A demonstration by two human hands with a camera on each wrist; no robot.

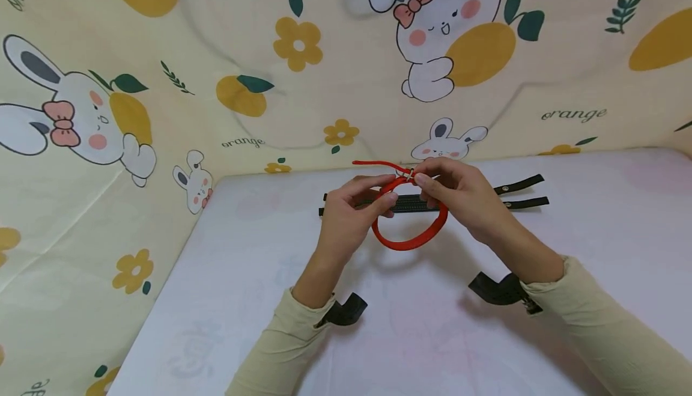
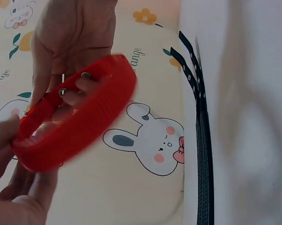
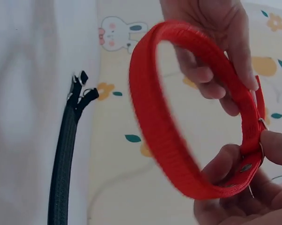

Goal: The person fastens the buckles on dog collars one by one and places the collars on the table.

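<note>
A red collar (image 1: 409,244) is held up above the table, bent into a loop. Its left side is pinched by the thumb and fingers of my left hand (image 1: 350,213). At the top of the loop, my right hand (image 1: 459,194) pinches the collar by its metal buckle (image 1: 404,173). The thin red strap end (image 1: 370,162) sticks out past the buckle to the left. Metal eyelets (image 3: 246,167) show on the collar's inner face in the right wrist view. The fingers partly hide the buckle.
Two black collars (image 1: 527,203) lie side by side on the white table (image 1: 243,288), behind the red loop. Their eyelet ends point right, their buckle ends left. A cloth printed with rabbits (image 1: 432,80) hangs behind the table. Black straps (image 1: 346,310) stick out from both sleeves.
</note>
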